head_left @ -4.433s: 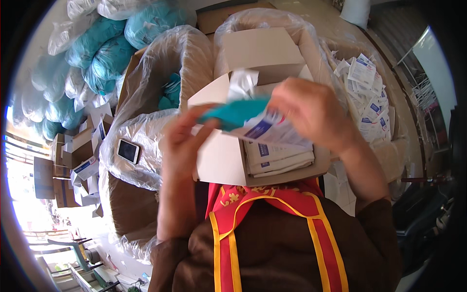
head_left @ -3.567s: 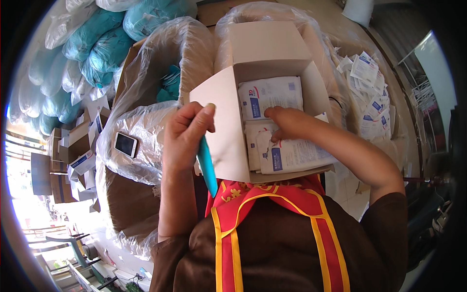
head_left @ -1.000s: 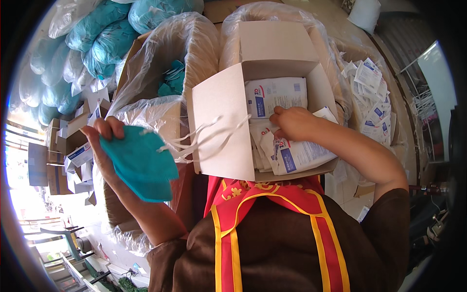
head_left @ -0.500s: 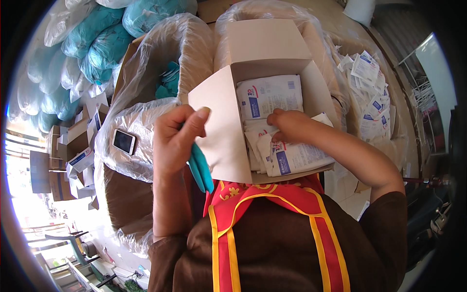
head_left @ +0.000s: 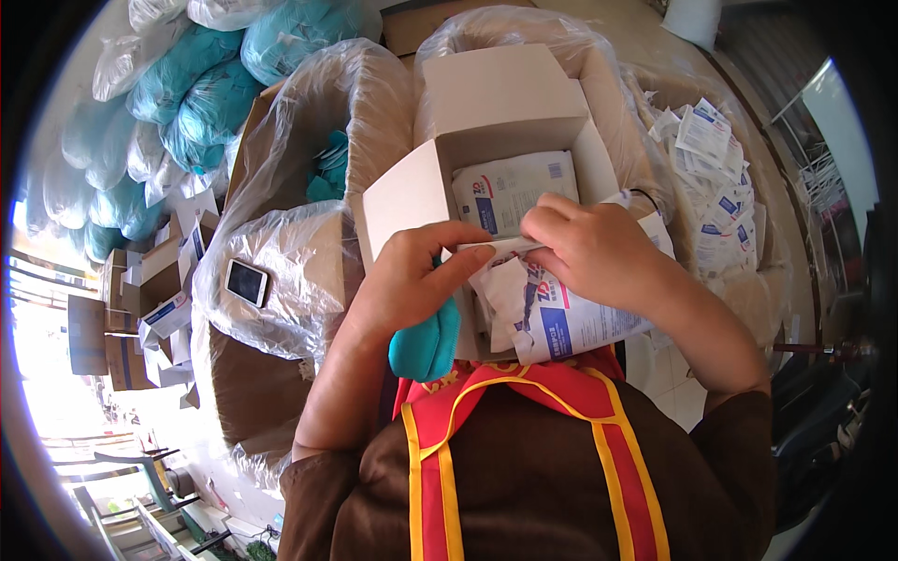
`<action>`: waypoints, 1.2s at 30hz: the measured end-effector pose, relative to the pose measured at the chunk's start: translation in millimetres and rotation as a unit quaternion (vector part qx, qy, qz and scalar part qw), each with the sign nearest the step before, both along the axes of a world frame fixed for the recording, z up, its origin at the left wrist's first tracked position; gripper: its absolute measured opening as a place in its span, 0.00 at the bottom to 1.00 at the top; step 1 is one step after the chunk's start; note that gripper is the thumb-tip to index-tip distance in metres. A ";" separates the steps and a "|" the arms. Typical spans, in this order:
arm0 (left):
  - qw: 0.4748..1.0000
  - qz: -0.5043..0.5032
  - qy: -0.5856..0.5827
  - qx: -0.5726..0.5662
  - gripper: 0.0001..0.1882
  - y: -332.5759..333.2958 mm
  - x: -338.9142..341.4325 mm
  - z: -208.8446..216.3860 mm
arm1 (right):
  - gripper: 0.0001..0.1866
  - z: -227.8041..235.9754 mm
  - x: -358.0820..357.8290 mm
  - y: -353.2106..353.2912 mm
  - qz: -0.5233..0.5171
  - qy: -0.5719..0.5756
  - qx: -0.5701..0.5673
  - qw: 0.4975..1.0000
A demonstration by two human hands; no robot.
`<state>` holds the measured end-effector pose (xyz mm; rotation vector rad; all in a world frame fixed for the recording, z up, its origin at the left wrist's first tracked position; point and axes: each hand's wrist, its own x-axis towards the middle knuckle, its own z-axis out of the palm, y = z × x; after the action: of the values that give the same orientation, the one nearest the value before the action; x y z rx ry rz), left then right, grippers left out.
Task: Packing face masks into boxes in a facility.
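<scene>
A white carton (head_left: 513, 89) with raised flaps is in front of me, holding flat white packets with blue and red print. One packet (head_left: 519, 178) lies at its far side; torn, opened-looking packets (head_left: 585, 313) are heaped at the near side. My left hand (head_left: 412, 280) pinches the left end of a white packet's edge (head_left: 510, 247) between thumb and fingers. Teal rounded flat pieces (head_left: 426, 338), apparently of soft fabric, hang below the same hand. My right hand (head_left: 585, 238) is closed on the same packet edge, close to the left fingertips; its pinch is partly hidden.
At the left, a plastic-lined box (head_left: 285, 168) contains teal pieces (head_left: 329, 168), with a phone (head_left: 247, 282) on plastic beside it. Another lined box at the right holds many white packets (head_left: 720, 187). Filled bags (head_left: 192, 93) are piled far left, above cardboard boxes (head_left: 126, 309).
My left hand has come right, over the carton, with the teal pieces. Both hands now meet at a packet edge; the right hand has shifted slightly right and down.
</scene>
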<state>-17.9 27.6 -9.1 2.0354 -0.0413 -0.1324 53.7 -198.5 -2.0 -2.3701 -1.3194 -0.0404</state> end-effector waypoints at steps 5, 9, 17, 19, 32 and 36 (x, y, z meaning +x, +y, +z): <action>0.993 -0.032 -0.107 0.027 0.08 -14.6 4.6 6.9 | 0.10 12.0 -2.9 -8.4 0.026 0.009 0.075 0.997; 0.989 0.013 -0.145 0.024 0.06 -27.4 2.6 11.7 | 0.11 12.3 -1.6 -1.1 0.024 0.001 0.098 0.995; 0.959 0.121 -0.015 -0.255 0.02 -14.1 12.2 4.0 | 0.08 21.8 -22.3 -3.2 0.141 -0.129 0.089 0.978; 0.919 0.162 0.022 -0.358 0.03 17.8 27.9 0.5 | 0.09 29.6 -43.3 -9.0 0.161 -0.138 0.096 0.973; 0.924 0.107 -0.310 0.198 0.07 10.3 15.2 3.4 | 0.07 52.0 -27.2 -29.2 0.070 -0.105 0.185 0.975; 0.940 -0.072 -0.306 0.137 0.12 3.1 -7.0 27.8 | 0.07 43.6 -21.8 -17.1 0.060 -0.081 0.205 0.974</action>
<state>-24.9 30.7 18.6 2.2768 -0.5905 0.4319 31.9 -215.6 41.6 -1.9683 -1.3718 -0.4349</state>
